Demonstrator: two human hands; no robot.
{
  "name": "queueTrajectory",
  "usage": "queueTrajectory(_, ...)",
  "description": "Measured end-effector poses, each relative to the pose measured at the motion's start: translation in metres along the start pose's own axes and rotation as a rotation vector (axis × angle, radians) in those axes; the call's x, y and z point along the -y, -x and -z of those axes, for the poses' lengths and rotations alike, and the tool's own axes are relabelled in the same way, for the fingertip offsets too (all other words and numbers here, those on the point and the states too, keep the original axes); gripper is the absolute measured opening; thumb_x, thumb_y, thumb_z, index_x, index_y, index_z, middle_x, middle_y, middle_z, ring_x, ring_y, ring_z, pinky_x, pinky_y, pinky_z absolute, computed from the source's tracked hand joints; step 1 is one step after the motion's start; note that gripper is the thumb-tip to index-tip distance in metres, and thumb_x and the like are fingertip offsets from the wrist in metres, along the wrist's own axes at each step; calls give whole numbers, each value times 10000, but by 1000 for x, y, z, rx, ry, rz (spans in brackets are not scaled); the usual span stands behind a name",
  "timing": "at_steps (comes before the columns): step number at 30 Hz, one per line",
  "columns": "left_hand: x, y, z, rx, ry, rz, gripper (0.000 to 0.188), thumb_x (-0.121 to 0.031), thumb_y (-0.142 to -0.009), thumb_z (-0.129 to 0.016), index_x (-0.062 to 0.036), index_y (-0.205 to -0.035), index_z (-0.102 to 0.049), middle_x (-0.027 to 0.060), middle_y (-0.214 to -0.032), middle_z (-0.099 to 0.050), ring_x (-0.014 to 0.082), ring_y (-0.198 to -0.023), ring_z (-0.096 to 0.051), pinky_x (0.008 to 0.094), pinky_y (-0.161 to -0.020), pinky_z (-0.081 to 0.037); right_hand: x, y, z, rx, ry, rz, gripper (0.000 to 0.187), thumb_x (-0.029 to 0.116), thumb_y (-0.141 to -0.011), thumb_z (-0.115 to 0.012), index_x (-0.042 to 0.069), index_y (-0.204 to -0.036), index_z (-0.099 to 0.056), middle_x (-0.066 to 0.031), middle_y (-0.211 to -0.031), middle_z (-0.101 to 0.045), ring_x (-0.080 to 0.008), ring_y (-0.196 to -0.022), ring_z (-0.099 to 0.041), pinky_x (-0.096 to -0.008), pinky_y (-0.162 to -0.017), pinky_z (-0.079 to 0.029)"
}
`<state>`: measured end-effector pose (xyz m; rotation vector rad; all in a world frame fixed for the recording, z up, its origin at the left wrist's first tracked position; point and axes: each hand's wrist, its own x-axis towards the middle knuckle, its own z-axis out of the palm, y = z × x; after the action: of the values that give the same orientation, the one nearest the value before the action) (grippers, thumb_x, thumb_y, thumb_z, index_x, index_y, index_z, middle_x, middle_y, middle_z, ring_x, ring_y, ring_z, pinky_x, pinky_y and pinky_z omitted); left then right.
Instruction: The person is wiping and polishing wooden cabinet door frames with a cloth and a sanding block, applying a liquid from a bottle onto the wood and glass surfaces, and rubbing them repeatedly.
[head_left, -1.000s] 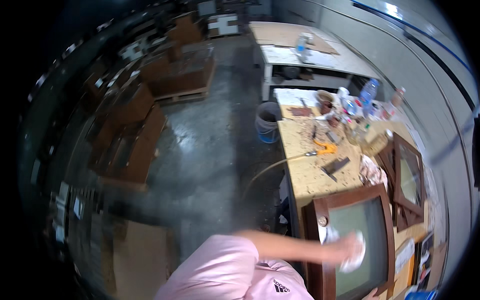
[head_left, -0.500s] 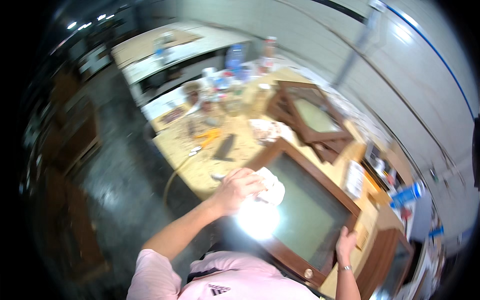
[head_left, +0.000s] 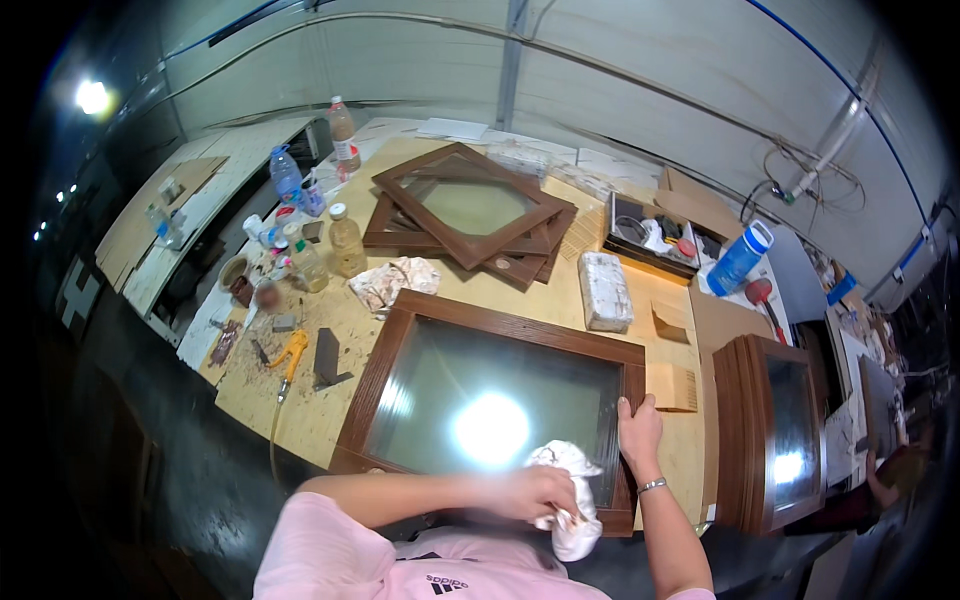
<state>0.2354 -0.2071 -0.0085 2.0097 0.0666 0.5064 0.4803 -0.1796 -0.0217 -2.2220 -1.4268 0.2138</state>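
A brown wood-framed glass panel lies flat on the worktable in front of me, a bright light reflecting in its glass. My left hand is closed on a crumpled white cloth, over the panel's near right part; the cloth hides that stretch of the frame. Gripping the right side rail of the panel is my right hand, its thumb by the frame and the other fingers partly hidden. A metal band circles the right wrist.
Several similar framed panels lie stacked behind; more stand at the right. Leftward on the table are a yellow air gun with a hose, bottles and a stained cloth. A white wrapped block sits beyond the panel.
My view has turned to the right and levelled. My left hand has carried the cloth from the panel's left end across to its near right corner. My right hand still holds the right rail.
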Motion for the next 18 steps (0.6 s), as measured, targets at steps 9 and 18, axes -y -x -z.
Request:
queueTrajectory(9, 50, 40, 127, -685, -845, 825, 282, -162, -938, -458, 20, -1060, -635, 232, -997, -642, 385, -960, -640, 478, -846, -507, 15, 1, -3, 46, 28, -38, 449, 323, -903, -615, -97, -1024, -512, -327, -864, -647, -490, -831, -635, -535, -753, -507)
queueTrajectory(18, 52, 89, 197, -946, -918, 809, 268, -144, -898, -510, 30, -1081, -599, 207, -921, -673, 372, -850, -664, 463, -756, -531, 27, 4, -4, 72, 33, -17, 448, 332, -912, -598, -92, -1023, -502, -328, -845, -642, -472, -815, -644, -534, -733, -508)
